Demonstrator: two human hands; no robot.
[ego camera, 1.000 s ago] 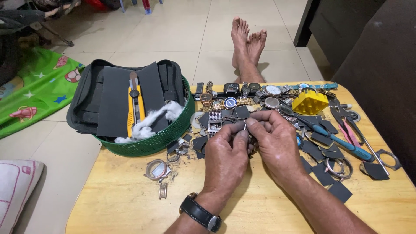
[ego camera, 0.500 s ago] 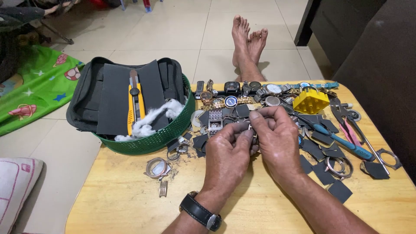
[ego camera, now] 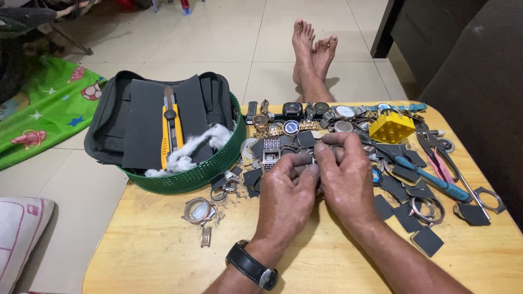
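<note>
both hands meet over the middle of the wooden table, close together and touching. the left hand, with a black wristwatch on its wrist, has its fingers curled in and its thumb pressed toward the right hand, whose fingers are bent down over the same spot. between the fingertips they pinch a small dark grey piece, mostly hidden, so its exact shape cannot be told. just beyond the hands lies a heap of watches and square dark pads, some of them scattered to the right near a blue-handled tool, pink-handled pliers and a yellow plastic block. to the left of the hands stands a green basket holding a black pouch, dark foam sheets, a yellow utility knife and white cotton wool. near the basket, on the table, lie a round watch case and a small metal link. bare feet rest on the tiled floor beyond the table.
</note>
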